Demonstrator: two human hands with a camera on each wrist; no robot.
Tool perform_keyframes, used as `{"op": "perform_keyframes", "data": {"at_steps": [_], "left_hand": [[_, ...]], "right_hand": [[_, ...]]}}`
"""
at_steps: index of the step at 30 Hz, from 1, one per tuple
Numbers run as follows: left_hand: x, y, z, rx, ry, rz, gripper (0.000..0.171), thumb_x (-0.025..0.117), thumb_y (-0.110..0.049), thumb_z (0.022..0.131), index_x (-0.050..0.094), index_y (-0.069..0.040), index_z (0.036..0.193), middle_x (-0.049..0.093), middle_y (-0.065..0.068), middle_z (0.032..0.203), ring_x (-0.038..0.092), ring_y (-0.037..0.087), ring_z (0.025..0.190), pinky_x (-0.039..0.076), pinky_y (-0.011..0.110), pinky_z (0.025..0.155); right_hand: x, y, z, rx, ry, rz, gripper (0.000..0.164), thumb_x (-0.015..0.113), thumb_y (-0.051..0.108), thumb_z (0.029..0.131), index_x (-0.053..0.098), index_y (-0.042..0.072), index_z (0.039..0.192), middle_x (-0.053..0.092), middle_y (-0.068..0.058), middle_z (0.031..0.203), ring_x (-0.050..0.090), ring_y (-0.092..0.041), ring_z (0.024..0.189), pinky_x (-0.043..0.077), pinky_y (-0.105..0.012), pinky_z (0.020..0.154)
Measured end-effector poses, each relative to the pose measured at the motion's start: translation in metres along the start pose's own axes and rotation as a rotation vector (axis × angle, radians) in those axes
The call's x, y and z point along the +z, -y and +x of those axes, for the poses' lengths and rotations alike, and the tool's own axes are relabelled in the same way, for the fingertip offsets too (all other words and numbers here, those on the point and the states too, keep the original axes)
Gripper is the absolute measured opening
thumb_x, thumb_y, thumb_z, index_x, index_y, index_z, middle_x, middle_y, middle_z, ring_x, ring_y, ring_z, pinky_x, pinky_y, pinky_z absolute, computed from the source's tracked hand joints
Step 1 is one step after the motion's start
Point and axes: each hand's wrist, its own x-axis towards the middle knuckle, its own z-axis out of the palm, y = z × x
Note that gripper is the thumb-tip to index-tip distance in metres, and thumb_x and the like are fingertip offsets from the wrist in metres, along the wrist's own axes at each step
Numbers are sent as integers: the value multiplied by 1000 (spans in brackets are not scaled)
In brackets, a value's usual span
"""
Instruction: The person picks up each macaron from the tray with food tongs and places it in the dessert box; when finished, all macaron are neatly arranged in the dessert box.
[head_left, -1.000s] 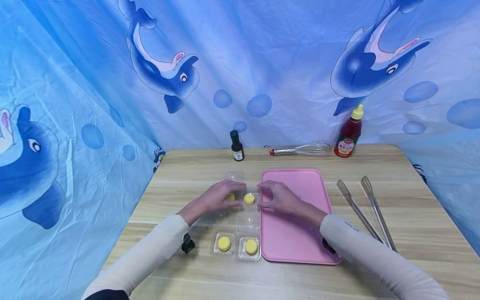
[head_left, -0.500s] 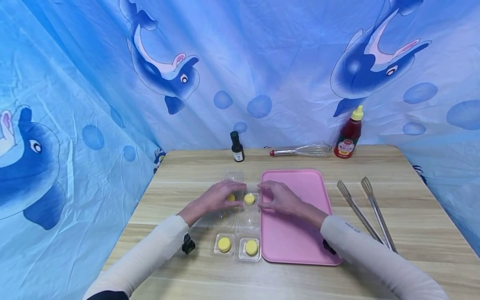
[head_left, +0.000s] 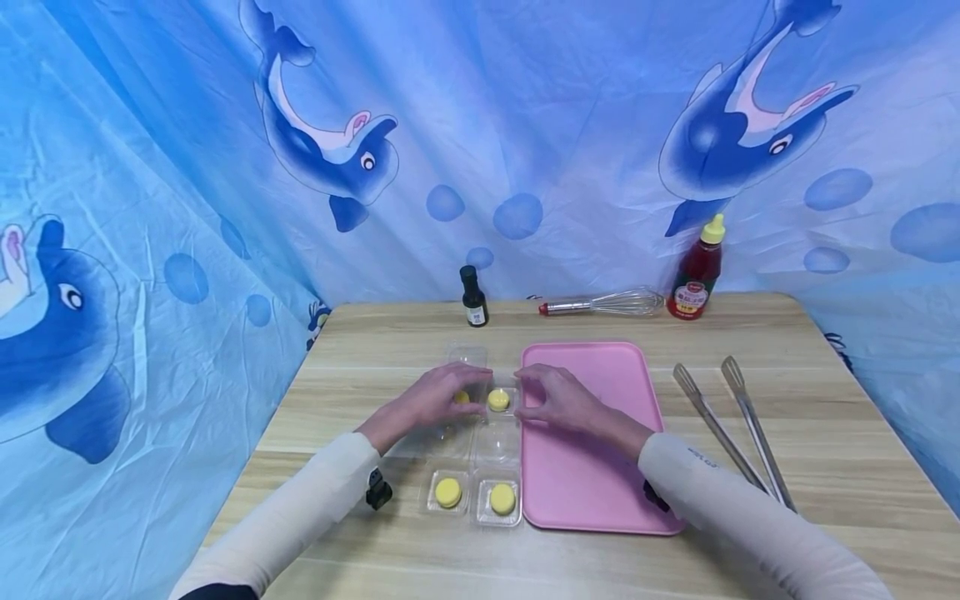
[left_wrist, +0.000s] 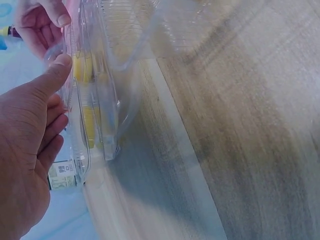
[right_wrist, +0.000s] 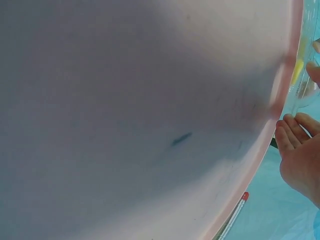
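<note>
My left hand [head_left: 435,396] and right hand [head_left: 558,398] hold a small clear plastic box [head_left: 513,390] from its two sides, thumbs at the near corners and fingers at the far ones. A yellow macaron [head_left: 498,400] lies in it. Partly hidden by my left hand, a second macaron [head_left: 461,397] sits in the neighbouring box, whose raised clear lid [head_left: 468,353] shows behind. In the left wrist view, my left thumb [left_wrist: 57,72] meets the box edge. Nearer me stand two more boxes holding macarons [head_left: 448,492], with clear lids folded back.
A pink tray [head_left: 592,492] lies right beside the boxes, under my right forearm. Metal tongs [head_left: 738,425] lie farther right. Along the back are a small dark bottle [head_left: 474,298], a whisk [head_left: 603,302] and a red sauce bottle [head_left: 694,275], before a blue dolphin curtain [head_left: 480,125].
Both hands keep their place around the box. The whole head view has shifted slightly, so the table sits a little lower in it.
</note>
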Motion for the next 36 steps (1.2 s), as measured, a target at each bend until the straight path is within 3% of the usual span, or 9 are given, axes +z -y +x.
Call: {"op": "perform_keyframes", "data": {"at_steps": [12,36], "left_hand": [[-7,-3,1,13,22,23,64,81,-41,94,62,-12,148,59,7,153,54,29,141,42,52,121],[1,-2,0,6,16,27,65,82,-41,93,62,-14,148,58,6,155,53,29,143,42,52,121]], "right_hand": [[0,2,1,0,-3,7,66,93,22,83,65,0,139,69,-17,136,62,-34,131,45,-51,118],[5,3,2,31,11,-2,63,93,23,82,68,2,136,70,-14,136,62,-33,131,43,-51,120]]}}
